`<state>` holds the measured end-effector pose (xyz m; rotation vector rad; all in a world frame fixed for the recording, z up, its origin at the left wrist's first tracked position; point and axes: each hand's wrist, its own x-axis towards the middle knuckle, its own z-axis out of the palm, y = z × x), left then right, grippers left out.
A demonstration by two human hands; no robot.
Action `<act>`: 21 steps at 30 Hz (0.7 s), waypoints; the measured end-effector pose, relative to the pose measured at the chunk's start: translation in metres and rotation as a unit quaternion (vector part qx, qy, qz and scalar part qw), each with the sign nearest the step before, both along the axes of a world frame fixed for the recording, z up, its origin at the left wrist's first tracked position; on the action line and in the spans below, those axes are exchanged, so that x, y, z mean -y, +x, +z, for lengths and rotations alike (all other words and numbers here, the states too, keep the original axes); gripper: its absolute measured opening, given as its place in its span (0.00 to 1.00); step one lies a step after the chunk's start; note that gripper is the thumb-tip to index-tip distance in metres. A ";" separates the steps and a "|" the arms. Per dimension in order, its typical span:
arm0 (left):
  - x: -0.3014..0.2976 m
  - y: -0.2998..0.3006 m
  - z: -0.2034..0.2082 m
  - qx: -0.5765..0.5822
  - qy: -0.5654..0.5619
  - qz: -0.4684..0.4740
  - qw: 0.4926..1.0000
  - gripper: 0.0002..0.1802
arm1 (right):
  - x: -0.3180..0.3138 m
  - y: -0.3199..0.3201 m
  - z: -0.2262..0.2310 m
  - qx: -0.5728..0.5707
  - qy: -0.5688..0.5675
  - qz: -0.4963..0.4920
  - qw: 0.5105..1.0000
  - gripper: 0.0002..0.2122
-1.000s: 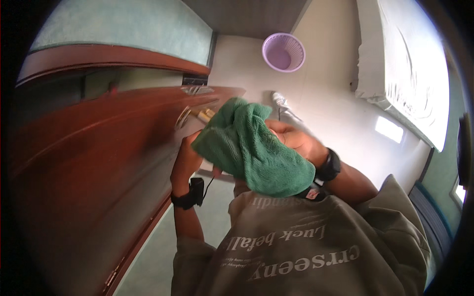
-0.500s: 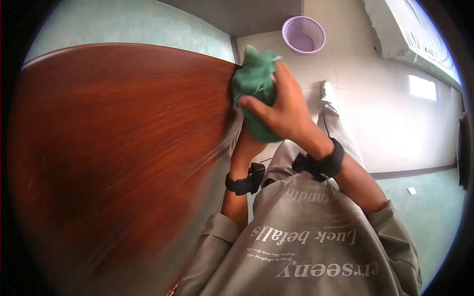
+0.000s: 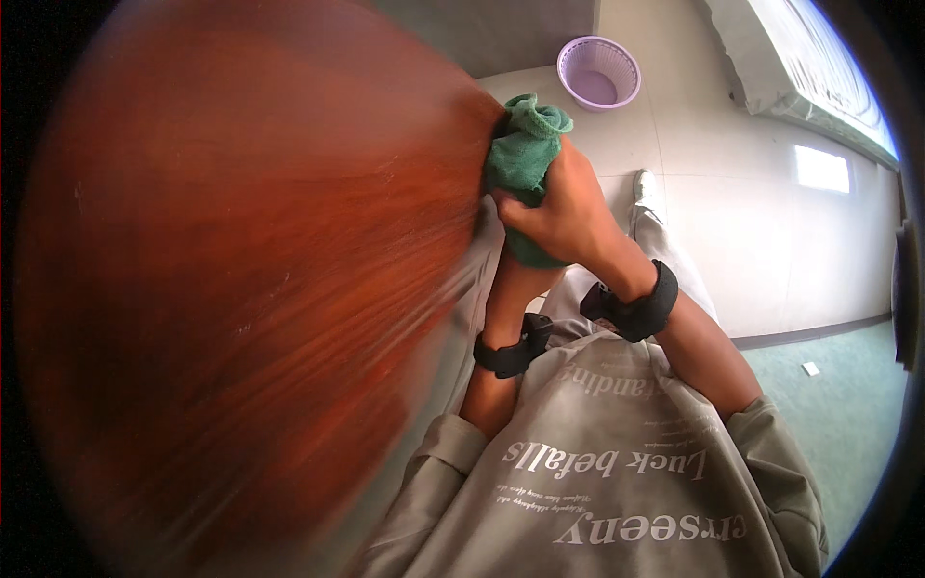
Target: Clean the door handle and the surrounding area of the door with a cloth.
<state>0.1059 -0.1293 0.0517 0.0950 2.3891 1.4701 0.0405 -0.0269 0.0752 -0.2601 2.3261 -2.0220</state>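
A glossy red-brown wooden panel [image 3: 251,260], perhaps a tabletop or another furniture part, fills the left of the view. At its right-hand edge, my right hand [image 3: 568,207] is closed round a bunched green cloth [image 3: 525,159], thumb on the near side. The cloth touches the panel's edge. My left hand [image 3: 528,286] reaches up from below, close beneath the cloth's lower end. Its fingers are hidden behind the cloth and my right hand, so what it grips cannot be seen. Both wrists carry black straps with small devices.
A purple plastic basket [image 3: 599,75] stands on the pale tiled floor [image 3: 742,231] ahead. Something under a white plastic cover [image 3: 809,77] is at the far right. My shoe [image 3: 645,188] rests on the tiles. A small white scrap [image 3: 810,369] lies on the green floor at right.
The wooden panel has tilted up; its far edge, visible before with green floor beyond, now runs out of the top. Both hands and the cloth have shifted slightly right with its edge.
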 end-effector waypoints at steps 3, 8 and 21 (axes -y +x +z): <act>-0.003 -0.002 0.004 -0.026 -0.012 -0.012 1.000 0.34 | 0.001 -0.001 -0.003 -0.020 0.009 0.008 1.000 0.28; 0.003 0.001 -0.004 0.017 0.013 0.034 0.999 0.32 | 0.010 -0.003 -0.004 0.003 -0.006 0.003 1.000 0.28; 0.009 -0.007 -0.029 -0.124 -0.032 0.014 0.992 0.27 | 0.016 -0.009 0.006 0.031 -0.013 -0.012 0.999 0.19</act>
